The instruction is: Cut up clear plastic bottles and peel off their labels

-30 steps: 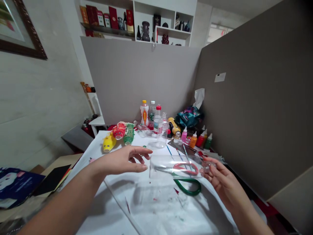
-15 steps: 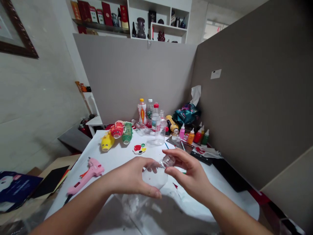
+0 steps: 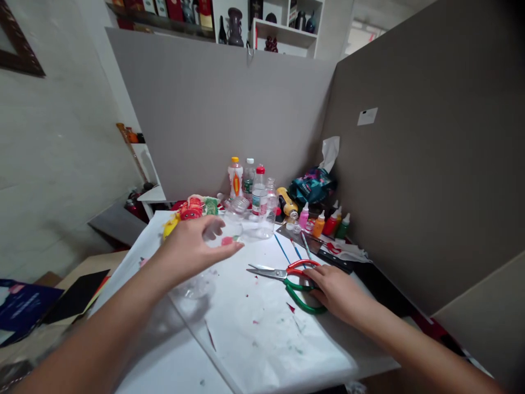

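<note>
A clear plastic bottle top with a threaded neck is in my left hand, gripped between the thumb and curled fingers above the table. Through its transparent wall, red and green paint shows from behind. My right hand grips a pair of scissors by the red and green handles. Their blades point left and are slightly parted, low over the white table covering. Part of the handles is hidden behind my fingers. More clear plastic lies on the table below my left hand.
Several bottles stand at the back. Paint bottles, brushes and a black-handled knife lie to the right. Painted bottle figures sit behind my left hand. Grey partitions enclose the back and right.
My right hand has let go of the bottle neck and moved right onto the scissors. My left hand has carried the bottle top left and farther back. The view has tipped down.
</note>
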The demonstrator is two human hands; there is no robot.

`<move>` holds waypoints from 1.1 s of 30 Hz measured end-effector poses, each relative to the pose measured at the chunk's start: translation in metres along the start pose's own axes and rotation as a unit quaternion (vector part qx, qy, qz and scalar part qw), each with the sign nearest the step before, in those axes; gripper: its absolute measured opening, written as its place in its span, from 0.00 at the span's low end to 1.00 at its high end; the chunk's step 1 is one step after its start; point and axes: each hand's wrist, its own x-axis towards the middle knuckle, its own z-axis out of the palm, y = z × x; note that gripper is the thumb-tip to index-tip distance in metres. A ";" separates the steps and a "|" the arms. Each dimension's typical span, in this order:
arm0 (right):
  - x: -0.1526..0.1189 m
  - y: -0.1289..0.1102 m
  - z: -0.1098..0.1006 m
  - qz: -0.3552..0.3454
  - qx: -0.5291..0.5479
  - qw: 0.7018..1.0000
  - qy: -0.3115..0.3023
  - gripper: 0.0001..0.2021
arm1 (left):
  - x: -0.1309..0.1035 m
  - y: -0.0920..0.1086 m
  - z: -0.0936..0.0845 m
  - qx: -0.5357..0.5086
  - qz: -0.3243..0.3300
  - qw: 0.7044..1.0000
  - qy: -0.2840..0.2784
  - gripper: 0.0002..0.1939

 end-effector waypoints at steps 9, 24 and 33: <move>0.004 -0.020 -0.008 -0.033 -0.044 0.998 -0.032 0.28 | 0.009 -0.016 -0.016 0.056 -0.015 0.994 0.090 0.35; 0.099 -0.069 -0.015 0.070 -0.100 0.992 -0.029 0.16 | 0.013 -0.038 -0.036 0.077 -0.050 0.992 0.091 0.40; 0.085 -0.081 0.003 0.049 -0.113 0.987 -0.107 0.19 | 0.017 -0.051 -0.043 0.107 -0.038 0.987 0.113 0.44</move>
